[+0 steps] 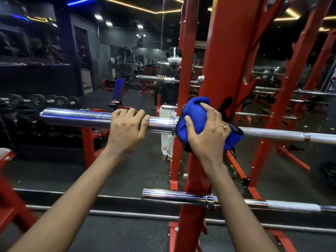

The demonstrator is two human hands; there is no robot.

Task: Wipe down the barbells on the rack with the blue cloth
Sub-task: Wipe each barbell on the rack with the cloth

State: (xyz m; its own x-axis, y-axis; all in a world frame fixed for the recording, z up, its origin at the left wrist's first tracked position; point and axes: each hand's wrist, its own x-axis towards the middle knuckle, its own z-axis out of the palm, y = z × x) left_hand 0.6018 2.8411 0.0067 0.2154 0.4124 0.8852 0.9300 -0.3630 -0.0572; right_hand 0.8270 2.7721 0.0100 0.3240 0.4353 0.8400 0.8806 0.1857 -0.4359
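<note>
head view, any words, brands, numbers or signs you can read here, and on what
No text here can be read with certainty.
Marks on the dumbbells: too blurred to read.
The white sheet on the far wall: too small to read.
The lit yellow sign at top left: blurred.
The blue cloth and the barbell: no print shows.

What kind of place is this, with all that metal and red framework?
A gym's weights area, most likely. Chrome barbells lie across a red steel rack, a row of black dumbbells sits at the left, and a padded bench shows beyond them.
</note>
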